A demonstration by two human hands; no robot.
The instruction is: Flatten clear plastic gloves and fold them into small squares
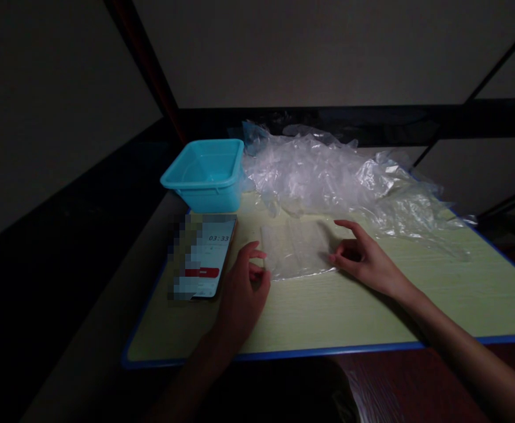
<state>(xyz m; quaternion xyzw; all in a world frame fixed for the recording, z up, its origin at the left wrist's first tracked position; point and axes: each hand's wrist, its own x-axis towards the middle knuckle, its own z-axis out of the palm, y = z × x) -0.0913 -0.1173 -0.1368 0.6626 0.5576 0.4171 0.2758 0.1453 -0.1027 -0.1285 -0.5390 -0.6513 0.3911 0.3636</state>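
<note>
A clear plastic bag (299,249), laid flat into a rough rectangle, lies on the table between my two hands. My left hand (245,288) is at its left edge, fingers curved with a gap between thumb and index finger. At the right edge is my right hand (365,258), its index finger stretched out and apart from the thumb, the other fingers curled. The right thumb tip meets the bag's lower right corner or lies just beside it; I cannot tell which. Neither hand visibly grips the plastic.
Behind the bag spreads a large heap of crumpled clear plastic bags (314,173). A turquoise plastic basin (208,197) stands at the back left. A phone (208,252) with a timer lies left of my left hand. The pale table (319,317) has a blue edge.
</note>
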